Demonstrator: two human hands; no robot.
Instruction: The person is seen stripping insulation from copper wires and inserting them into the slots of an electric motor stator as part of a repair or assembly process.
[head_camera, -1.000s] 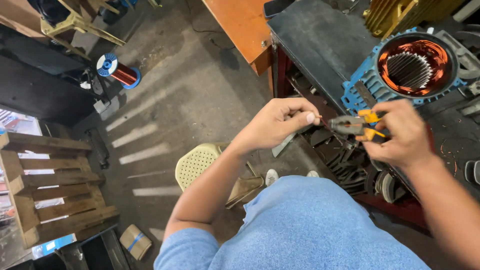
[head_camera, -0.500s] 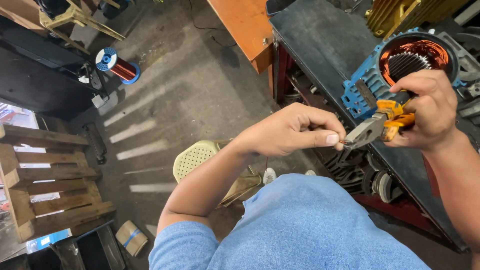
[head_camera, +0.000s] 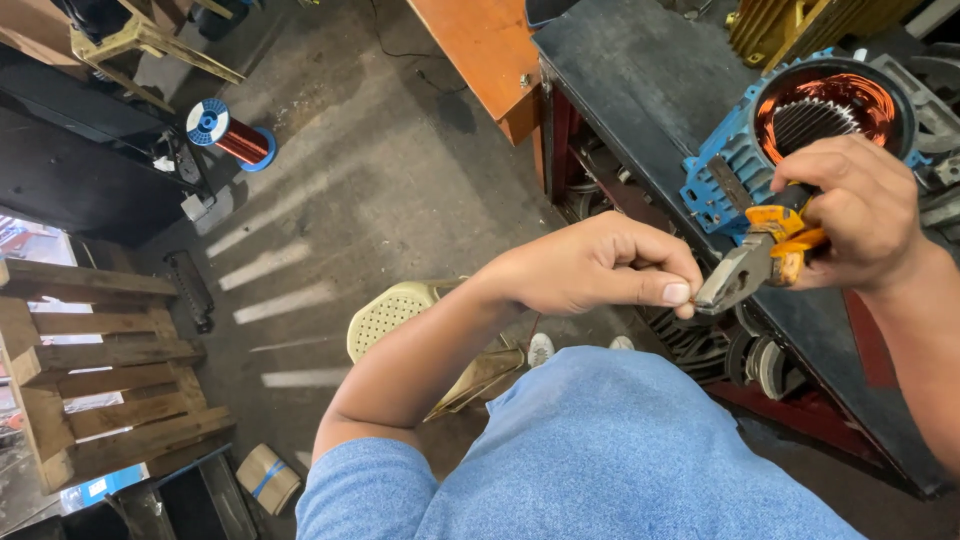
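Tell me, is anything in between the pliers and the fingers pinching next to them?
Nothing visible is. The grey steel pliers with orange-yellow handles, gripped in the right hand, have their nose right up against the pinched fingertips of the left hand. Whatever those fingertips pinch is too small to make out.

Orange-and-yellow-handled pliers, blue motor housing with copper windings — blue-ended copper wire spool at ten o'clock.

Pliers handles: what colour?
Yellow-orange grips on the pliers, held in the right hand; the metal nose is grey. Head view, the only one.
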